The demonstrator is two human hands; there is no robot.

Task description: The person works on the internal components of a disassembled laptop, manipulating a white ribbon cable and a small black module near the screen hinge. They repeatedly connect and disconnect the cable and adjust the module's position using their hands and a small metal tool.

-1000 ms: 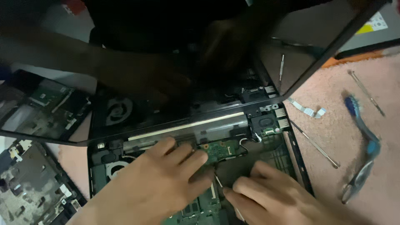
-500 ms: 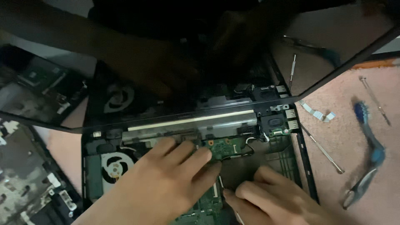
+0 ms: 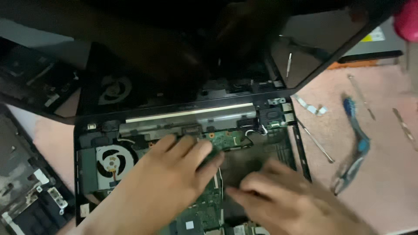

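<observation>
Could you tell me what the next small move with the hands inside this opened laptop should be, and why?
Probably steady the right hand before doing anything finer: it is blurred, beside the green circuit board. The left hand lies flat across the board next to the fan, fingers reaching the board's upper edge, apparently bracing it. Nothing shows in either hand, and thin cables run close by.

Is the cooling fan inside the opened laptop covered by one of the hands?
No, the round fan lies bare, just left of the left hand, which rests on the green circuit board.
</observation>
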